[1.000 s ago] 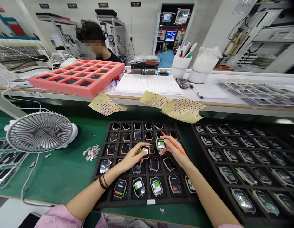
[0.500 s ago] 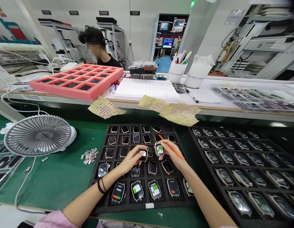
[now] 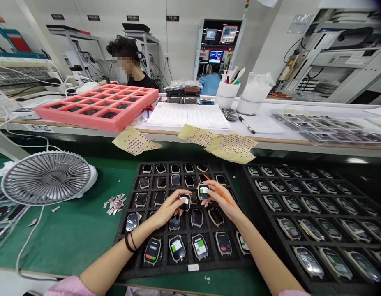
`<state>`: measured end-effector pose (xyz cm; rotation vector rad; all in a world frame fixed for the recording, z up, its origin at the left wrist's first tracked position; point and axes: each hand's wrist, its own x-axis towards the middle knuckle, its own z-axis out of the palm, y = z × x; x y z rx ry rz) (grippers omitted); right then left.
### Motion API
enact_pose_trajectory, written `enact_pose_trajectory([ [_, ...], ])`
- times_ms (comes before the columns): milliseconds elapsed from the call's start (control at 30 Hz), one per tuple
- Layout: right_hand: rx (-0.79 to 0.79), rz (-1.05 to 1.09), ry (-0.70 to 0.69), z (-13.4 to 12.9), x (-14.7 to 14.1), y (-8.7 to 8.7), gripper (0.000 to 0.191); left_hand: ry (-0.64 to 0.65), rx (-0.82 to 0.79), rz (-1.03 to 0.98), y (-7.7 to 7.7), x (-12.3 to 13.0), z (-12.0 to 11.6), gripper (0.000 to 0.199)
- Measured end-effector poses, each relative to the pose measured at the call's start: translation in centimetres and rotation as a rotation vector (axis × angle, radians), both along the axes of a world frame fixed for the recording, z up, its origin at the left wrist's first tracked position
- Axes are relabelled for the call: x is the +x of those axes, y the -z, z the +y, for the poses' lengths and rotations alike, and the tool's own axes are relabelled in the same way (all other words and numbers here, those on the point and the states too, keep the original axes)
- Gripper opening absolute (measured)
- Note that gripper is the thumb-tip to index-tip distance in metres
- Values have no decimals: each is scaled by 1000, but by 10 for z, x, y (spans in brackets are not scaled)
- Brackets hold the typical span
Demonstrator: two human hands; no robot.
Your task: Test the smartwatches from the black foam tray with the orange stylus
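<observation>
My left hand (image 3: 173,203) grips a smartwatch body (image 3: 185,202) without a strap, its screen lit, with the thumb lying over the display. Close by on the right, my right hand (image 3: 219,199) has its fingers closed on a second watch body (image 3: 204,191) showing a green and white screen. A thin orange stick (image 3: 219,190) also rests across that hand, sloping down to the right. Both hands are over a black foam tray (image 3: 156,269) whose compartments hold many watch bodies. In its front row, several screens are lit, one of them a green and white watch (image 3: 199,246).
Another black tray of watches (image 3: 296,242) lies to the right. At left are a grey fan (image 3: 51,177) and a pile of small stickers (image 3: 114,204). The shelf ahead carries a pink foam tray (image 3: 113,123), papers (image 3: 187,116) and a pen cup (image 3: 227,92). A co-worker (image 3: 131,70) sits beyond.
My right hand has shifted slightly left and up with its watch and the orange stick. My left hand keeps its watch in nearly the same place. The whole view has drifted a little.
</observation>
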<state>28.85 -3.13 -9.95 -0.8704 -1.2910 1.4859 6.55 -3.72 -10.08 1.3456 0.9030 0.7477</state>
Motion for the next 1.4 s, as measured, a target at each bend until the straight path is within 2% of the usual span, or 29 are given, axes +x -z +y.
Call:
enact_pose_trajectory([
  [133, -19, 27, 8, -1, -1, -4, 23, 14, 3, -14, 2, 0, 0, 39],
  [333, -10, 11, 29, -2, -2, -5, 22, 4, 103, 23, 5, -1, -1, 38],
  [600, -5, -49, 56, -3, -1, -5, 25, -13, 4, -6, 0, 0, -2, 41],
  [967, -32, -15, 87, -1, -1, -3, 25, -21, 22, 5, 7, -2, 0, 43],
  [1400, -37, -8, 109, 0, 0, -2, 25, -27, 24, -40, 7, -2, 1, 44],
])
